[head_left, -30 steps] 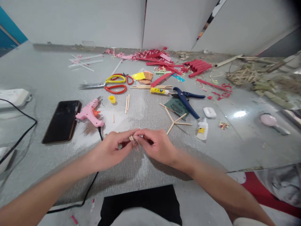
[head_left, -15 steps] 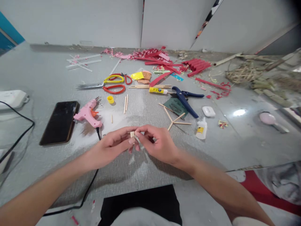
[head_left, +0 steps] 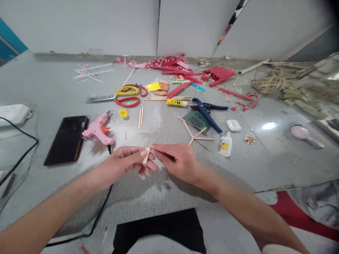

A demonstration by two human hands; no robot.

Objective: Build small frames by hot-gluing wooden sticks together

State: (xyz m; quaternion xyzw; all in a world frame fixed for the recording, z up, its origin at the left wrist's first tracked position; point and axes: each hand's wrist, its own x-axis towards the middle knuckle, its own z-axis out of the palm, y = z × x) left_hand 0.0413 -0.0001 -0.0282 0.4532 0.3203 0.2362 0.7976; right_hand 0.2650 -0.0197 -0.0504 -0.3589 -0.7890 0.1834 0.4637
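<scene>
Short wooden sticks [head_left: 146,156] lie side by side between the thumb and fingers of my left hand [head_left: 129,160]; how many there are is hard to make out. My right hand [head_left: 177,160] pinches at their upper end with thumb and forefinger, its other fingers curled under. Just beyond my right hand, a joined figure of thin sticks [head_left: 194,137] lies on the table. A pink hot glue gun [head_left: 99,129] rests left of my left hand, with one tiny stick [head_left: 125,134] and two longer sticks [head_left: 141,118] farther back.
A phone [head_left: 66,140] lies at the left, near scissors [head_left: 116,95] and a yellow cap [head_left: 123,113]. Farther right are a glue stick [head_left: 177,102], blue pruning shears [head_left: 205,112], a glue bottle [head_left: 226,145] and a white case [head_left: 233,125]. Red paper strips [head_left: 219,76] litter the back.
The small sticks have turned in my fingers, so more of their length faces me. My left fingers have spread beneath them. The view has shifted slightly.
</scene>
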